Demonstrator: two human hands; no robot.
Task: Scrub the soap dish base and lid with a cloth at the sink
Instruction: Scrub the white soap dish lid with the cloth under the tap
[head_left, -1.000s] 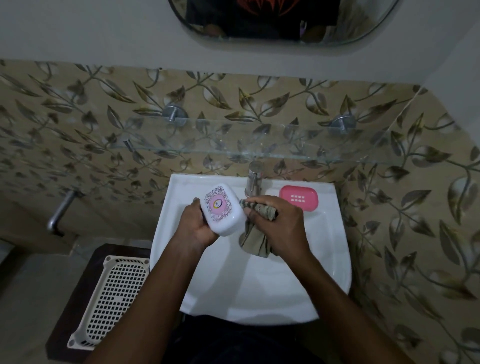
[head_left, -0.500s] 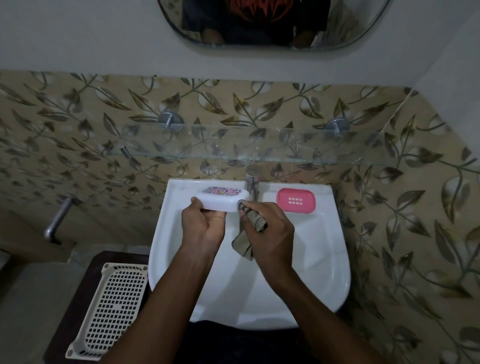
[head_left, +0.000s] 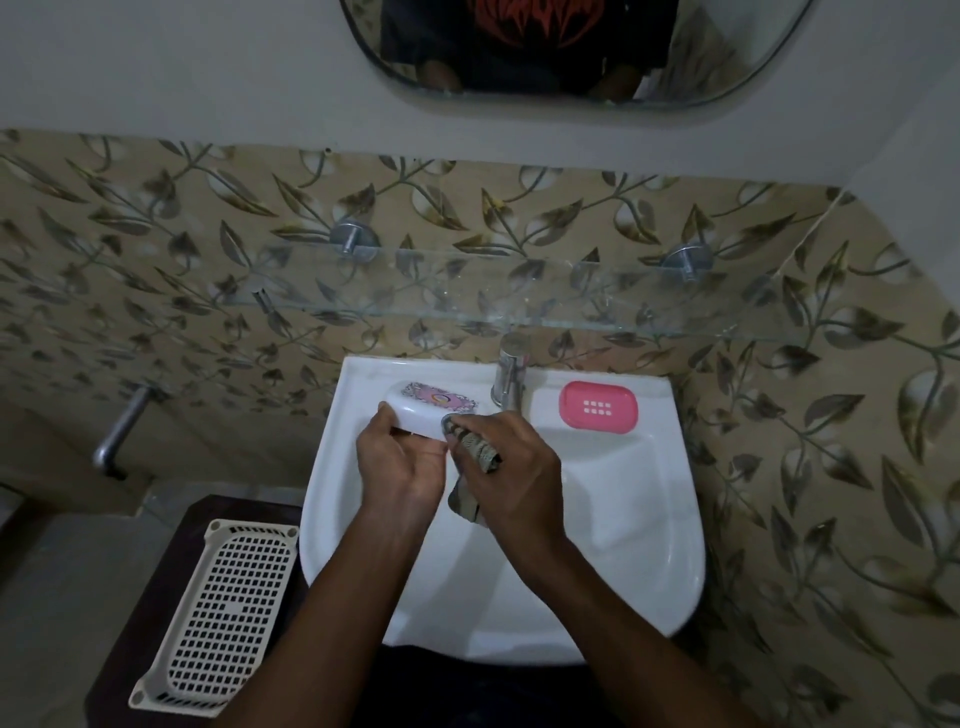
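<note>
My left hand (head_left: 402, 465) grips the white soap dish lid (head_left: 434, 410), which carries a pink and purple printed pattern on top and is held flat over the back of the white sink (head_left: 623, 545). My right hand (head_left: 511, 475) is closed on a grey patterned cloth (head_left: 475, 452). The cloth's upper end touches the lid's right end, and its lower end hangs below my palm. The pink soap dish base (head_left: 597, 407), with a grid of small holes, lies on the sink's rim right of the tap.
A chrome tap (head_left: 510, 371) stands at the back of the sink, just behind the lid. A glass shelf (head_left: 519, 291) juts from the leaf-patterned tiles above. A cream perforated tray (head_left: 223, 618) rests on a dark stand at the left. A metal pipe (head_left: 124, 426) sticks out left.
The lid has tipped from facing me to lying flat and has moved back toward the tap. My right hand and the cloth have followed to the lid's right end.
</note>
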